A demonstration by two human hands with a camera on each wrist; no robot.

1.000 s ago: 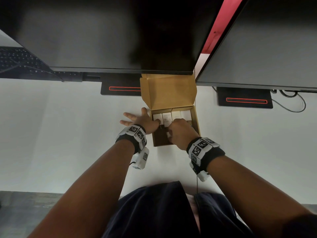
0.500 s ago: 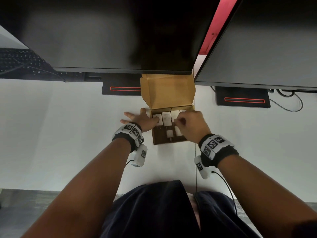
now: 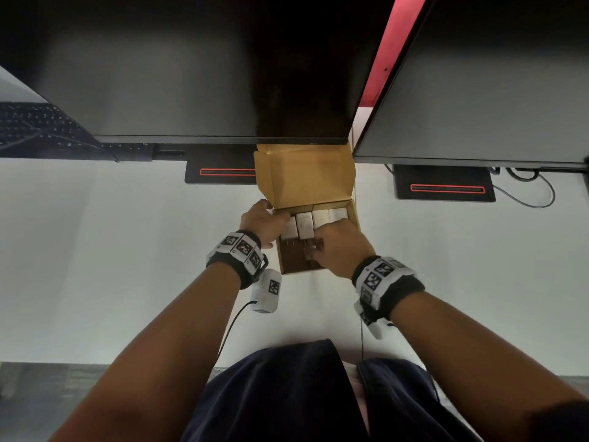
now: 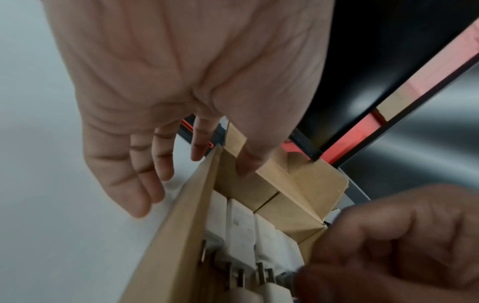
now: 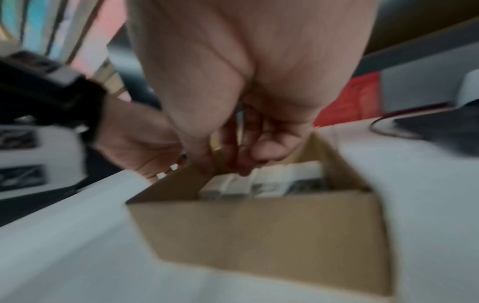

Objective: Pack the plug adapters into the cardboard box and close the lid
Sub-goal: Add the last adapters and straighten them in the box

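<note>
The cardboard box (image 3: 355,218) stands open on the white desk, its lid (image 3: 306,177) upright against the monitor. White plug adapters (image 3: 304,225) lie in a row at the back of the box, prongs toward me, and show again in the left wrist view (image 4: 241,231). My left hand (image 3: 259,223) straddles the box's left wall (image 4: 176,235). Its thumb (image 4: 246,162) rests on the lid's side flap and its straight fingers (image 4: 145,184) hang outside. My right hand (image 3: 338,247) reaches into the box with fingers (image 5: 243,162) curled on an adapter of the nearer row, which it mostly hides.
Two dark monitors (image 3: 207,74) (image 3: 478,74) overhang the far side of the desk, and their black bases (image 3: 220,172) (image 3: 444,186) flank the box. A keyboard (image 3: 32,126) lies far left and a cable (image 3: 538,193) loops far right. White desk (image 3: 95,250) surrounds the box.
My right hand has come back from the box's right side to the nearer row at its middle. My left hand has slid forward along the left wall to the lid's corner.
</note>
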